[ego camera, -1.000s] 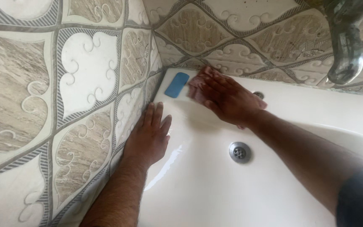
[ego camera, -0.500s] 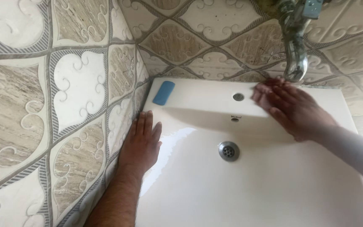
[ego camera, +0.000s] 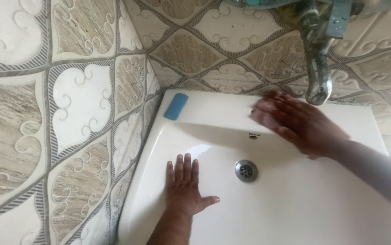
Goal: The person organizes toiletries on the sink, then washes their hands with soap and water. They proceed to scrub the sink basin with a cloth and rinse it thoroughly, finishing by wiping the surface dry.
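- My left hand (ego camera: 184,188) lies flat in the white sink (ego camera: 295,213), fingers spread.
- My right hand (ego camera: 299,122), blurred, fingers together, rests on the ledge.
- 1 blue rectangular bar (ego camera: 176,106) sits at the corner.

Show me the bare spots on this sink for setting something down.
Free: the back ledge of the sink between the soap and the right hand; the basin right of the drain. Crowded: under the tap, and the basin's left side under the left hand.

One sink (ego camera: 295,213) — one soap bar (ego camera: 176,106), one tap (ego camera: 318,68).
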